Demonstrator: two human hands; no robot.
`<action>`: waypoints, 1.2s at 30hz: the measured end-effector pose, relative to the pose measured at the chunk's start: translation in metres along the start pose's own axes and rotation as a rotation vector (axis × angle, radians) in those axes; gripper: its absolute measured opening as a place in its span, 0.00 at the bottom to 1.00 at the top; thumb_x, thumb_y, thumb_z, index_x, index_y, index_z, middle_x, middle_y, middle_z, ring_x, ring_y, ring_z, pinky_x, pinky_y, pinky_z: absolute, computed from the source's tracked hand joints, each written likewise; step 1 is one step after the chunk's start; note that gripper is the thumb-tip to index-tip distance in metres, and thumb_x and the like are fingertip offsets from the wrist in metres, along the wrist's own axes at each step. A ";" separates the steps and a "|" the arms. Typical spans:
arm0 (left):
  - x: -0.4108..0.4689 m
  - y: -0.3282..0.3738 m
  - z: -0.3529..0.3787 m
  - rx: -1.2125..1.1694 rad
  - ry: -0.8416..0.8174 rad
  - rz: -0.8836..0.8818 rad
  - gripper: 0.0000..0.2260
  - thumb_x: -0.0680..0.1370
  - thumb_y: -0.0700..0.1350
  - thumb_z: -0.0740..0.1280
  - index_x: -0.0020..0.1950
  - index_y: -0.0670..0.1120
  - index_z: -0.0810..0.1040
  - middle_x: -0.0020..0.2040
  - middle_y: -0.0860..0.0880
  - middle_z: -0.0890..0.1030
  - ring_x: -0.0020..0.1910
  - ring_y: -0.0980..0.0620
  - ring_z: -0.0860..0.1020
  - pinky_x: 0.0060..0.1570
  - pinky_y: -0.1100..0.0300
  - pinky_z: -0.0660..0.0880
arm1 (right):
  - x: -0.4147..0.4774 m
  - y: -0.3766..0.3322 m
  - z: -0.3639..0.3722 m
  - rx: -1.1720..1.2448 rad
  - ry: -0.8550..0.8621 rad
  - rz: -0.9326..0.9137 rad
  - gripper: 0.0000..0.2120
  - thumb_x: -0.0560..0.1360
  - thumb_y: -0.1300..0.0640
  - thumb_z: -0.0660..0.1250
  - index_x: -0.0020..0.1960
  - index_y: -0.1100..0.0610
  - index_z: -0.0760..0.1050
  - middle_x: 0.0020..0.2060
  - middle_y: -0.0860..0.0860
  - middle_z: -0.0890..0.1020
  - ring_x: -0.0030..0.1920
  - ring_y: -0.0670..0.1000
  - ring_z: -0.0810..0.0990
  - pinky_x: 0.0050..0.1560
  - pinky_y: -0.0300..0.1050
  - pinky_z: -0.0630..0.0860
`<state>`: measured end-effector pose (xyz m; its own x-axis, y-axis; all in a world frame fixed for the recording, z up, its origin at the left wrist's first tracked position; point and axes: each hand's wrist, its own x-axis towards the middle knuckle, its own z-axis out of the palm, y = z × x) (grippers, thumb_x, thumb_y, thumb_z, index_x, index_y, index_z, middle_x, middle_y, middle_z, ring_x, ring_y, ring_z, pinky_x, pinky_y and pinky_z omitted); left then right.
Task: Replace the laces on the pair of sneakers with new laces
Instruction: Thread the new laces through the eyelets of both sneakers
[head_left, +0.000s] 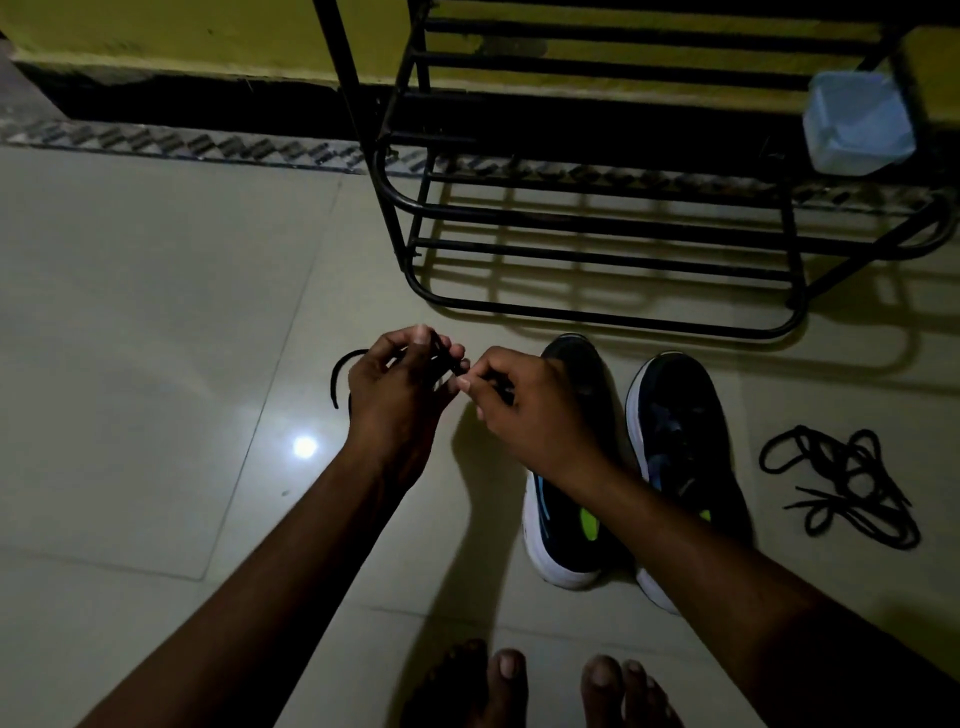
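Note:
Two dark blue sneakers with white soles stand side by side on the floor, the left one (571, 525) partly behind my right forearm, the right one (680, 447) beside it. Neither shows a lace in its eyelets. My left hand (400, 395) and my right hand (524, 410) are raised above the floor just left of the sneakers. Together they pinch a black lace (340, 376) between their fingertips. One end of the lace curls out to the left of my left hand. A tangled heap of black laces (841, 483) lies on the floor right of the sneakers.
A black metal shoe rack (597, 244) stands on the tiled floor just behind the sneakers, with a pale plastic container (857, 122) on its right side. A yellow wall with a dark base runs behind. My bare toes (561, 686) show at the bottom edge.

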<state>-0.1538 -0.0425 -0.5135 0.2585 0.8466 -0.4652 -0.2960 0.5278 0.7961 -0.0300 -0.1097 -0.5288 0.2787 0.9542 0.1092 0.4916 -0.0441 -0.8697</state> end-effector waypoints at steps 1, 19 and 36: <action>0.000 0.001 -0.001 0.000 0.013 0.019 0.05 0.84 0.40 0.63 0.56 0.39 0.76 0.46 0.41 0.81 0.50 0.43 0.82 0.48 0.53 0.80 | 0.000 0.000 0.000 0.008 0.019 -0.001 0.08 0.78 0.56 0.70 0.41 0.58 0.79 0.28 0.43 0.78 0.32 0.42 0.79 0.37 0.42 0.76; 0.006 0.006 -0.005 -0.118 -0.002 0.021 0.04 0.84 0.38 0.63 0.50 0.42 0.76 0.40 0.46 0.77 0.35 0.52 0.72 0.35 0.59 0.70 | -0.005 -0.003 0.003 0.140 -0.146 0.194 0.13 0.77 0.56 0.72 0.34 0.56 0.80 0.27 0.49 0.82 0.29 0.42 0.80 0.41 0.43 0.78; 0.007 0.004 -0.033 0.767 -0.570 0.247 0.03 0.74 0.36 0.74 0.45 0.42 0.87 0.40 0.44 0.83 0.39 0.47 0.80 0.41 0.59 0.75 | 0.035 -0.009 -0.057 -0.275 -0.261 -0.292 0.05 0.76 0.59 0.71 0.45 0.60 0.84 0.38 0.48 0.83 0.38 0.43 0.78 0.42 0.43 0.77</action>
<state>-0.1836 -0.0325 -0.5265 0.7336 0.6613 -0.1566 0.2231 -0.0167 0.9746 0.0222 -0.0924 -0.4901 -0.1027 0.9792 0.1749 0.7286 0.1937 -0.6569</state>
